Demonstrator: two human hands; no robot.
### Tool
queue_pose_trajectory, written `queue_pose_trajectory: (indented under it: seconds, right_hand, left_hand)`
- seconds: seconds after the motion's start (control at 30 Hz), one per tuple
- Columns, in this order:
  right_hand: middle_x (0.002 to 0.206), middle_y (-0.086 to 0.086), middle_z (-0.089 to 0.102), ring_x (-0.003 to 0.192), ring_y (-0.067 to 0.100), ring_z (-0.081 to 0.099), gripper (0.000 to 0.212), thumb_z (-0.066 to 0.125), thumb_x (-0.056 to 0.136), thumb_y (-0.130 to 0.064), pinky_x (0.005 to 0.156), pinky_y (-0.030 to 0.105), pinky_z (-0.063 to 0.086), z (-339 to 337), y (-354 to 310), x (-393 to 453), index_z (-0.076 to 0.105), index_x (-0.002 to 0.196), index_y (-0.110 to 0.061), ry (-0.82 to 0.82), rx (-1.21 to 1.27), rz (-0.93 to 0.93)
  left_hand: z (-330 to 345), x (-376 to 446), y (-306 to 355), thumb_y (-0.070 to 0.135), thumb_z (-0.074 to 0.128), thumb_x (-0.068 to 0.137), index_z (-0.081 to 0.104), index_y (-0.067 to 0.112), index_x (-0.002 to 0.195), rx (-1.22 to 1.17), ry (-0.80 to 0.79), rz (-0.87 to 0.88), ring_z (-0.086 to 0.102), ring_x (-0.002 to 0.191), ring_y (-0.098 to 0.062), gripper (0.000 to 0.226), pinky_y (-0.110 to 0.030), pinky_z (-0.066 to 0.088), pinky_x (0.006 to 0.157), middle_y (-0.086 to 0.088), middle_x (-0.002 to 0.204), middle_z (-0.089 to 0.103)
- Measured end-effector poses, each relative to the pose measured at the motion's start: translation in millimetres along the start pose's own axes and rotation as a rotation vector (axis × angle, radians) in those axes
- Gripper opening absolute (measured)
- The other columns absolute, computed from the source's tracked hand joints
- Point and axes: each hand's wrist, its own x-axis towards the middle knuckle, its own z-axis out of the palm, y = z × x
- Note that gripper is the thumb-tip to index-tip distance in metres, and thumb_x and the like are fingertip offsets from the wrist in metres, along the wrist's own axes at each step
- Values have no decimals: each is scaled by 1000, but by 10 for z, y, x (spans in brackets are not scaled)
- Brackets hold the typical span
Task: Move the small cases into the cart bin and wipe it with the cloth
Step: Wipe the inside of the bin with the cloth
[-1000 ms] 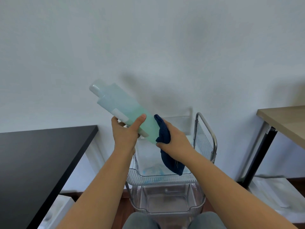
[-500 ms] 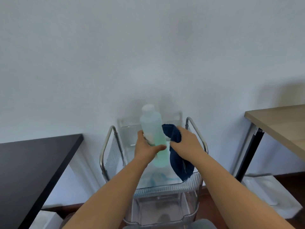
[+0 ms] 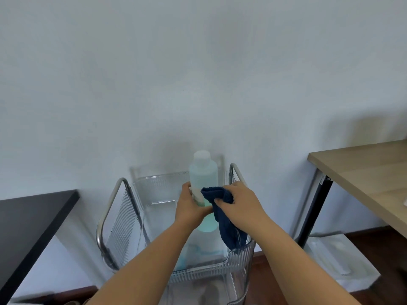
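A pale blue-green bottle (image 3: 202, 172) with a white cap stands nearly upright above the clear top bin (image 3: 154, 194) of the cart. My left hand (image 3: 189, 208) grips its lower body. My right hand (image 3: 240, 205) presses a dark blue cloth (image 3: 229, 225) against the bottle's right side; the cloth's tail hangs down into the bin. Something pale blue (image 3: 198, 252) lies on the bin floor, blurred through the plastic. I cannot make out any small cases.
The cart has chrome side handles (image 3: 110, 216) and a lower clear bin (image 3: 220, 289). A black table (image 3: 33, 221) stands to the left, a wooden table (image 3: 363, 172) on a black leg to the right. A white wall is close behind. White boxes (image 3: 334, 260) lie on the floor.
The bottle went from tilted up left to upright and lower over the bin. My right hand with the cloth stayed against it. The view shifted, centring the cart.
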Motion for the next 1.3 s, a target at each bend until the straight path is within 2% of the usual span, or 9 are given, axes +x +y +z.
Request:
queue_pose_trajectory:
  seconds: [0.1, 0.23, 0.37, 0.43, 0.53, 0.7, 0.93, 1.13, 1.3]
  right_hand:
    - [88, -1, 52, 79, 12, 53, 13, 60, 90, -21, 62, 12, 34, -10, 0, -12, 69, 97, -27, -9, -21, -34]
    - [86, -4, 66, 82, 14, 62, 10, 64, 85, -18, 72, 25, 51, -70, -23, -31, 71, 91, -22, -15, 57, -39]
    - [90, -10, 75, 89, 7, 70, 25, 68, 83, -15, 84, 34, 58, -94, -144, -19, 74, 100, -32, -192, 393, 13]
    - [95, -5, 76, 94, 11, 70, 26, 64, 87, -12, 88, 37, 57, -46, -229, -23, 74, 101, -31, -270, 482, -4]
    - [101, 3, 76, 100, 19, 69, 25, 62, 88, -8, 94, 42, 54, 71, -325, -49, 74, 106, -21, -327, 465, -23]
    - [97, 8, 75, 93, 22, 71, 17, 68, 87, -10, 88, 39, 56, 222, -390, -99, 74, 103, -11, -320, 564, -17]
    - [93, 6, 76, 89, 19, 72, 17, 73, 82, -10, 78, 29, 58, 348, -377, -132, 77, 95, -19, -308, 654, -23]
    - [79, 1, 75, 73, 13, 70, 17, 67, 83, -6, 69, 29, 58, 398, -267, -177, 75, 85, -21, -359, 450, -10]
    - [93, 20, 72, 75, 24, 65, 16, 61, 86, -10, 67, 39, 54, 396, -317, -63, 75, 91, -17, -349, 343, 26]
  left_hand:
    - [-56, -87, 79, 27, 90, 56, 37, 40, 122, -41, -53, 12, 60, 94, 10, 85, -12, 48, 72, 14, 117, 60]
    - [-338, -426, 283, 27, 70, 68, 35, 63, 125, -13, 0, 205, 36, 119, 24, 76, -10, 33, 92, 37, 131, 38]
    - [-610, -692, 580, 48, 62, 78, 66, 45, 114, -58, -29, 345, 35, 137, -2, 37, -29, 31, 107, 26, 137, 45]
    - [-716, -709, 711, 58, 67, 80, 73, 42, 99, -6, -19, 362, 40, 134, -8, 25, -33, 34, 105, 24, 131, 51]
    - [-828, -680, 760, 38, 71, 84, 73, 38, 79, 106, 65, 402, 47, 121, -5, 5, -27, 34, 100, 23, 116, 61]
    - [-1016, -740, 690, 37, 75, 81, 67, 43, 85, 145, 76, 393, 59, 96, 10, 11, 0, 36, 79, 24, 93, 68]
    - [-1161, -905, 522, 30, 78, 81, 71, 40, 87, 211, 187, 422, 59, 102, -6, 14, -32, 48, 90, 20, 96, 65]
    - [-1259, -906, 538, 30, 69, 87, 64, 42, 84, 121, 148, 353, 62, 91, 6, 14, -4, 43, 70, 24, 88, 68]
    - [-1451, -719, 442, 34, 70, 86, 66, 36, 85, 60, 125, 219, 66, 79, -7, 5, -22, 52, 69, 18, 82, 69]
